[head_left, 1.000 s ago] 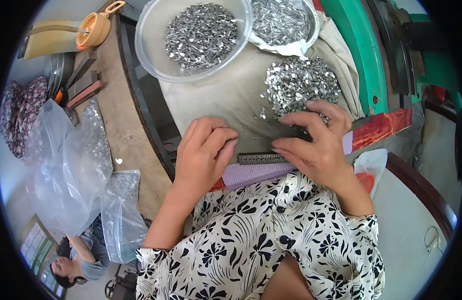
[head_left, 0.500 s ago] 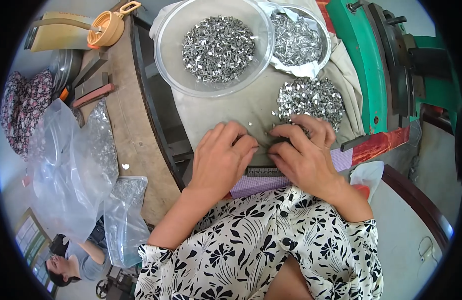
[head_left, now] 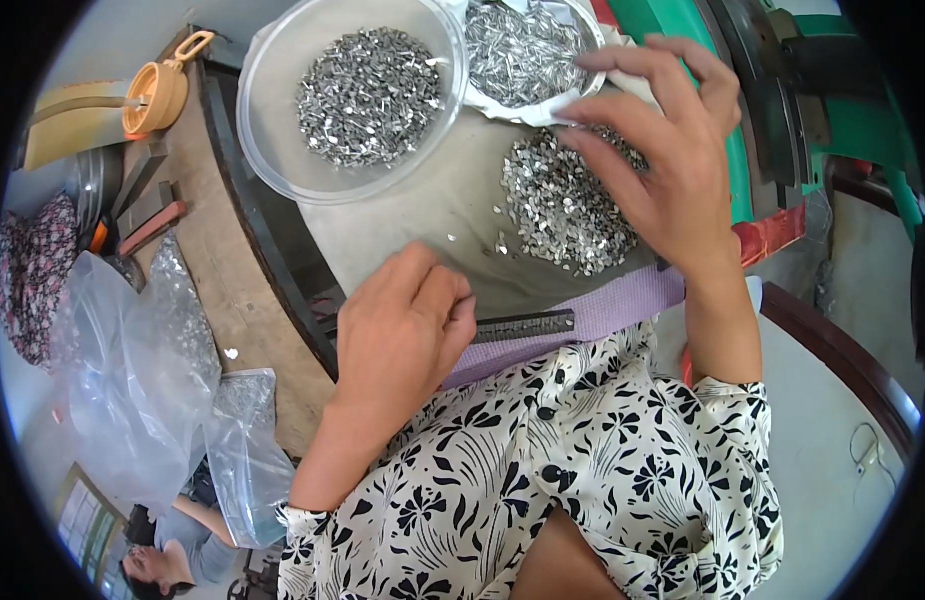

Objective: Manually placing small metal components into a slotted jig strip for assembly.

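Note:
My left hand (head_left: 397,325) is closed, its fingers curled in. It is at the left end of a dark, narrow slotted strip (head_left: 527,327), whose end it covers; what the fingers pinch, if anything, is hidden. Raised on the right, my right hand (head_left: 667,150) has its fingers spread, nothing visible between them. Its fingertips hover near the rim of a round dish of thin silvery pins (head_left: 522,55), above a loose heap of small flat metal pieces (head_left: 567,205). The hand hides part of the heap.
Left of the dish stands a clear plastic bowl (head_left: 272,165) of small metal parts. Beige cloth (head_left: 462,180) covers the work surface, with a purple mat (head_left: 632,300) at its near edge. A green machine (head_left: 742,180) stands right. Plastic bags (head_left: 132,380) hang left; another person (head_left: 182,550) is beyond.
My right hand has lifted from the strip and moved up and right toward the dish, its fingers spreading. My left hand stays by the strip. The view has shifted, so the bowl appears farther left.

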A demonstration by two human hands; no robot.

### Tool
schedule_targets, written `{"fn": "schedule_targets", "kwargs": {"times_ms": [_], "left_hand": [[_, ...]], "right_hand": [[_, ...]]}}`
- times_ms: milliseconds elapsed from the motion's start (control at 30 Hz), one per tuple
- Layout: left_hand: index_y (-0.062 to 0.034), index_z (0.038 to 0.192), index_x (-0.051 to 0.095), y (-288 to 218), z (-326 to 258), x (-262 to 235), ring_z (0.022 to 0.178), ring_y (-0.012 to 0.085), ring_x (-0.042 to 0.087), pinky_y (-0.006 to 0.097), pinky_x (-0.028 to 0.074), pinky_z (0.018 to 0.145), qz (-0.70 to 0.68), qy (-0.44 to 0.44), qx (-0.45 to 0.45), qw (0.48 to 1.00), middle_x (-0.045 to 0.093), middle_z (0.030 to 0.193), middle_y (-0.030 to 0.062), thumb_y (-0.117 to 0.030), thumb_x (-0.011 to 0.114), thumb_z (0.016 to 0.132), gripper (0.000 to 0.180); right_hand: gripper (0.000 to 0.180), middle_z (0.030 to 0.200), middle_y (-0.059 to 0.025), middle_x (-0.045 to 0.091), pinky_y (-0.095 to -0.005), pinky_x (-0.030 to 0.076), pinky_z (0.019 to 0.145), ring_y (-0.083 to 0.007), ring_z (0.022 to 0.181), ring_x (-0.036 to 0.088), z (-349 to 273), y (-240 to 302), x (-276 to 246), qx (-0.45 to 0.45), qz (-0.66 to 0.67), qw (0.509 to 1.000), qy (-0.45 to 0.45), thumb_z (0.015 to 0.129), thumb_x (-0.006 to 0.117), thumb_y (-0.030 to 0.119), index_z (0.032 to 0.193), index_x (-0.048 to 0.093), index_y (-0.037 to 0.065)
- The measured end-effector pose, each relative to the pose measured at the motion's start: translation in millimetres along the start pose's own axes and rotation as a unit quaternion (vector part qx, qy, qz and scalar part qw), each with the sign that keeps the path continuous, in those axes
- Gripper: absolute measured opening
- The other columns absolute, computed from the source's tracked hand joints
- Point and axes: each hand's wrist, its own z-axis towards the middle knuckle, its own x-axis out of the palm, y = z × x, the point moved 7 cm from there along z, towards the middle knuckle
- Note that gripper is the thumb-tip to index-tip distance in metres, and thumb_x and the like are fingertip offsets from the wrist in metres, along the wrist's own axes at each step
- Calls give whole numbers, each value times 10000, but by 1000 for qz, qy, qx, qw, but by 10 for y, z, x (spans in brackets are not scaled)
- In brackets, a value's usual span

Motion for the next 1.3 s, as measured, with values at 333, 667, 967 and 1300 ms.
{"fn": "schedule_targets", "kwargs": {"times_ms": [333,667,967,1300], "left_hand": [[-67,861,640,-581,774,-251,708,249,596,345,456,632,40,-164,177,970,577,844,63,-39,729,733,158],[-35,767,592,-750,1298,-249,748,236,591,362,447,661,261,-227,293,892,541,793,76,-43,589,766,9],[-56,944,673,-404,543,-139,812,274,610,364,473,698,-63,-122,172,975,609,907,86,-32,726,768,185],[-128,1051,723,-243,-255,293,959,218,604,355,456,821,-35,13,178,983,630,1025,16,-138,739,748,303]], "right_hand": [[197,1082,-12,669,-437,342,989,-325,1148,460,-1208,205,-100,73,120,982,125,662,812,188,849,758,162],[211,1145,48,654,-430,336,973,-280,1184,459,-1336,546,37,37,89,983,156,645,825,185,833,728,185],[151,1169,29,639,-431,334,951,-270,1191,471,-1311,502,26,44,98,982,154,694,768,206,813,690,157],[148,1098,59,674,-413,301,961,-262,1173,479,-1470,432,-103,88,76,988,98,678,791,258,809,745,208]]}}
